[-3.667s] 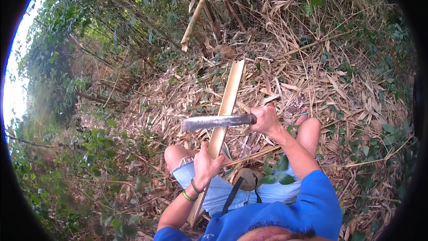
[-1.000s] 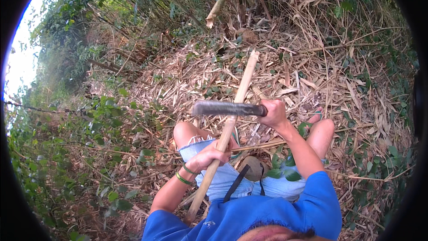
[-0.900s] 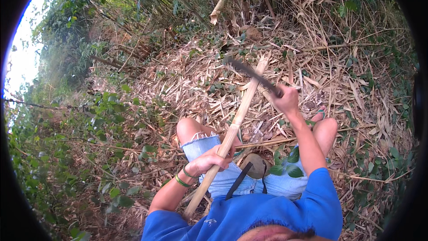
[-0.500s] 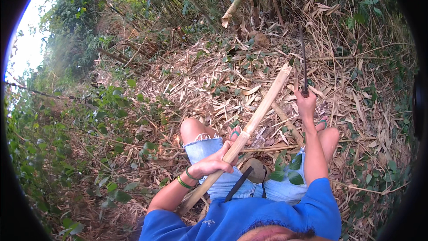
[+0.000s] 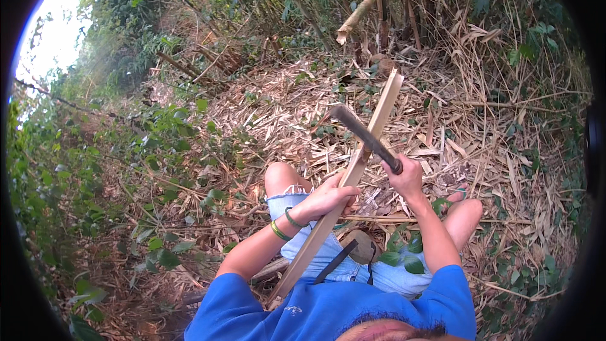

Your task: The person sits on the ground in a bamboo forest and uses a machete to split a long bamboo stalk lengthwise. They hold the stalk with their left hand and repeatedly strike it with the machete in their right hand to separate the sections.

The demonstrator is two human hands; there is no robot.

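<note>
A long split bamboo strip [image 5: 305, 257] slants from beside my left hip up and away to the right across my lap. My left hand [image 5: 329, 197] is closed around its middle, with two green and yellow bands on that wrist. My right hand [image 5: 406, 177] grips the handle of a machete [image 5: 361, 130], whose dark blade points up and to the left. The blade crosses over the strip beyond my left hand; whether its edge touches the bamboo I cannot tell.
Dry bamboo leaves [image 5: 278, 113] cover the ground around my legs. A cut bamboo pole [image 5: 369, 5] juts out from the clump ahead. Green undergrowth [image 5: 158, 215] grows on the left. A thin cane [image 5: 385, 219] lies across in front of my lap.
The machete has swung from pointing straight ahead on the right to lying across the strip, tip leftward. My left hand has moved a little farther forward with the strip, which now stands steeper.
</note>
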